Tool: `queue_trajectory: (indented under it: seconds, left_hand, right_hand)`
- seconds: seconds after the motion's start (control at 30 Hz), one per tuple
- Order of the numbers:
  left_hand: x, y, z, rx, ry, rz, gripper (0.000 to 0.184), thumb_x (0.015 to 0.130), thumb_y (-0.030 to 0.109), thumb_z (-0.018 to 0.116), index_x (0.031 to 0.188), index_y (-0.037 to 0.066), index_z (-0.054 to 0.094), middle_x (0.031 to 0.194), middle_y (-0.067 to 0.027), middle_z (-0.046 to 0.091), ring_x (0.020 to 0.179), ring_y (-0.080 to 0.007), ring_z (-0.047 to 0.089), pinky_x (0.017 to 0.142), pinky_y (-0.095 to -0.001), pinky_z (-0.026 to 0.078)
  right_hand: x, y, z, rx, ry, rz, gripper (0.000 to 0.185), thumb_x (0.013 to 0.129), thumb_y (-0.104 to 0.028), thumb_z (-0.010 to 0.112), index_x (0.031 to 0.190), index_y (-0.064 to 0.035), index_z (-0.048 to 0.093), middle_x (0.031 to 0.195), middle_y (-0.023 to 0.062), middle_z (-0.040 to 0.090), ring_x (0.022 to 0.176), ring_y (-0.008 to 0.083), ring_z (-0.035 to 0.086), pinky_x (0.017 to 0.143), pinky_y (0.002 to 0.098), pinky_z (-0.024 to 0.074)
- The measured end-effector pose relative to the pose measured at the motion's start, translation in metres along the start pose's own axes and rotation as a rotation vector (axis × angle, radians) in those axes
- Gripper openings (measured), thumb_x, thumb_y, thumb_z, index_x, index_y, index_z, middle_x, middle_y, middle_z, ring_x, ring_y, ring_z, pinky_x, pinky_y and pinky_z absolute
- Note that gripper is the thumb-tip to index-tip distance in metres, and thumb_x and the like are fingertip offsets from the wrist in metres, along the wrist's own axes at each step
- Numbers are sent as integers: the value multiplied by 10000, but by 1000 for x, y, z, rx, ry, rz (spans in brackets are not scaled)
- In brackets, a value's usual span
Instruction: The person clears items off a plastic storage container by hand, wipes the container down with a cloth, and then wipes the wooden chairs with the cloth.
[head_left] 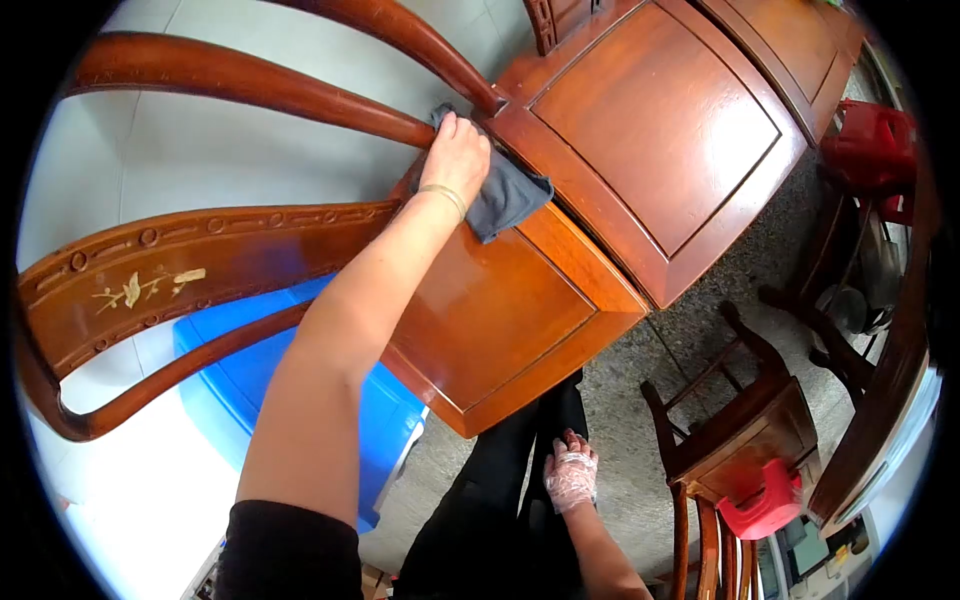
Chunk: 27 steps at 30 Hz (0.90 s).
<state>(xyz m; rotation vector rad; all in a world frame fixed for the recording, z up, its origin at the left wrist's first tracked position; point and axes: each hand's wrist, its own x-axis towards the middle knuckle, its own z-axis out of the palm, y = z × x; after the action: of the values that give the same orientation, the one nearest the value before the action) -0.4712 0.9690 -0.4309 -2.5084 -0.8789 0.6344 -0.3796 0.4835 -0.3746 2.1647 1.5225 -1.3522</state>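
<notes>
My left hand [457, 160] is closed on a dark grey cloth [508, 200], at the back corner of a wooden chair seat [490, 310], beside the foot of a curved chair post [370, 115]. Part of the cloth hangs out to the right over the seat's edge. A thin bracelet is on that wrist. My right hand [572, 473], in a clear plastic glove, rests by my dark trousers with its fingers slightly apart and nothing seen in it.
A second wooden seat [660, 130] adjoins the first on the right. A blue bin [250, 380] stands below left, behind the carved backrest [200, 265]. Dark wooden chairs, a pink stool [765, 503] and red stools [872, 148] are at the right.
</notes>
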Motion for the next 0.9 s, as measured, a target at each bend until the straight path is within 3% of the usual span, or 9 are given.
queue_trajectory:
  seconds: [0.17, 0.3, 0.33, 0.4, 0.5, 0.6, 0.63, 0.7, 0.9]
  left_hand:
    - [14, -23, 9, -272, 54, 70, 60, 813, 109, 543, 839, 110, 597, 857, -27, 623, 916, -192, 579, 840, -381, 430]
    - [7, -34, 10, -300, 131, 237, 35, 784, 101, 591, 815, 95, 577, 845, -53, 618, 909, -226, 577, 813, -380, 443]
    - [6, -33, 9, -503, 139, 237, 58, 773, 104, 610, 803, 88, 562, 837, -67, 610, 900, -247, 571, 808, -384, 448]
    - [0, -28, 13, -802, 217, 216, 123, 770, 114, 636, 787, 65, 525, 815, -106, 586, 878, -302, 549, 810, -409, 450]
    - [-23, -14, 13, -892, 315, 66, 112, 790, 87, 630, 805, 50, 526, 801, -123, 569, 884, -325, 540, 803, -421, 443]
    - [-67, 6, 13, -870, 109, -170, 243, 824, 106, 614, 1048, 30, 556, 1042, -152, 578, 1015, -337, 527, 917, -444, 406]
    - [-78, 11, 20, -870, 109, -175, 243, 824, 106, 614, 1048, 30, 556, 1042, -152, 578, 1015, -337, 527, 917, -444, 406]
    - [-90, 18, 34, -864, 222, -387, 423, 861, 134, 573, 1239, -29, 475, 1283, -224, 480, 1197, -372, 443, 1028, -454, 336]
    - [-50, 16, 52, -948, 70, -649, 561, 894, 176, 496, 1353, -98, 328, 1429, -248, 330, 1332, -397, 297, 1103, -458, 249]
  right_hand:
    - [0, -3, 3, -1, -17, 42, 387, 802, -242, 600, 1152, -78, 608, 1318, 146, 501, 1217, 354, 446, 987, 515, 354]
    - [2, -9, 0, 12, -22, 50, 385, 809, -265, 602, 1149, -86, 621, 1344, 140, 496, 1252, 326, 430, 988, 504, 357]
    - [2, -9, 1, 14, -20, 48, 385, 809, -265, 602, 1149, -86, 621, 1344, 140, 496, 1252, 326, 430, 988, 504, 357]
    - [3, -11, 3, 2, -74, 66, 391, 812, -250, 600, 1169, -90, 601, 1331, 143, 490, 1227, 349, 437, 996, 511, 353]
    - [1, -12, 6, 8, -67, 61, 397, 812, -255, 601, 1174, -92, 597, 1337, 142, 484, 1228, 347, 435, 1003, 511, 349]
    - [2, -15, 5, 10, -64, 52, 395, 816, -264, 596, 1173, -95, 597, 1344, 139, 478, 1228, 348, 433, 1002, 511, 350]
    - [3, -15, 5, 7, -66, 49, 395, 816, -264, 596, 1173, -95, 597, 1344, 139, 478, 1228, 348, 433, 1002, 511, 350]
    - [4, -15, 3, 16, -45, 43, 394, 809, -264, 606, 1168, -100, 599, 1344, 143, 476, 1227, 354, 431, 991, 514, 359]
    - [10, -22, -48, 40, 169, -19, 394, 771, -193, 647, 1140, -69, 591, 1308, 175, 499, 1193, 380, 448, 954, 521, 371]
